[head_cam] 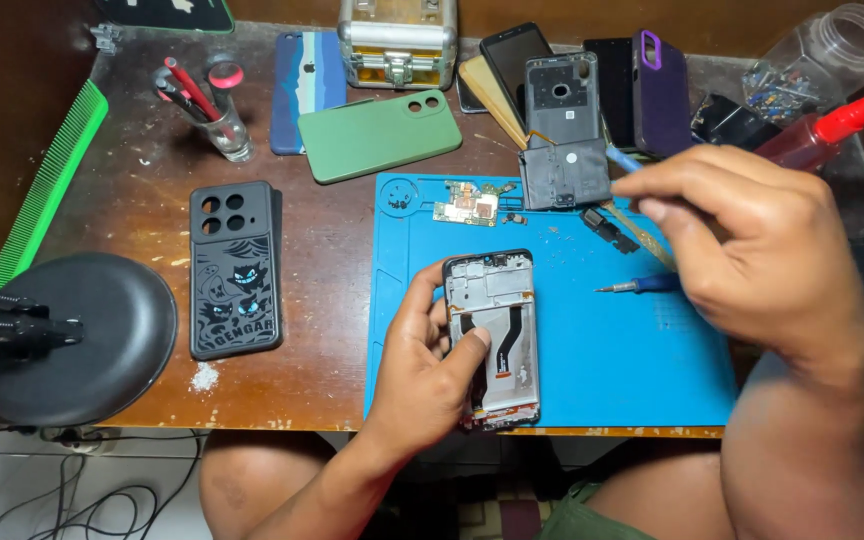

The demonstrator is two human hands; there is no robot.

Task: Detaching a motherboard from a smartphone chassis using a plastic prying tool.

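An opened phone with its back removed lies on the blue work mat. My left hand grips its left edge, thumb pressed on the inner frame. My right hand hovers to the right above the mat, fingers closed around a thin tool with a light blue handle; the tool's tip is hidden. A small circuit board and a dark plastic cover piece rest at the mat's far edge. A blue-handled screwdriver lies on the mat under my right hand.
A black patterned phone case, a green case, a blue case and several phones lie on the wooden table. A lamp base sits front left, a green comb left, a red-capped bottle and jar right.
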